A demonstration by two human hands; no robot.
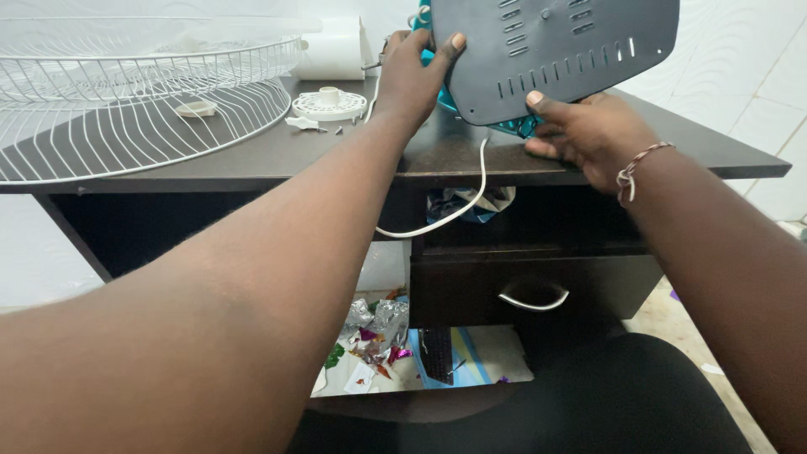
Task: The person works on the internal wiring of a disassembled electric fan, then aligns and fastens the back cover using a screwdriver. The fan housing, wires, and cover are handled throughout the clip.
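Grip: both hands held a dark grey slotted fan cover (555, 50), tilted up at the far edge of the surface (277, 151).
Left hand (412, 76): closed on the cover's left edge, thumb pressed on its face, fingers hidden behind it.
Right hand (588, 134): closed on the cover's lower edge, thumb on the face, fingers curled beneath; a thin bracelet (635, 168) circled the wrist.
Fan cover: rounded plate with rows of vent slots, held above the surface; a teal fan body (521, 126) showed just behind and below it.
Cord: a white cord (454, 210) hung from under the cover over the surface's front edge.
Left of the hands: two white wire fan grilles (126, 109) lay stacked on the surface, well apart from the cover.
Between grilles and hands: a white round ribbed cap (329, 104) and small white pieces lay on the surface.
Below: a dark drawer with a curved metal handle (534, 300); crumpled foil wrappers (378, 328) lay on the floor underneath.
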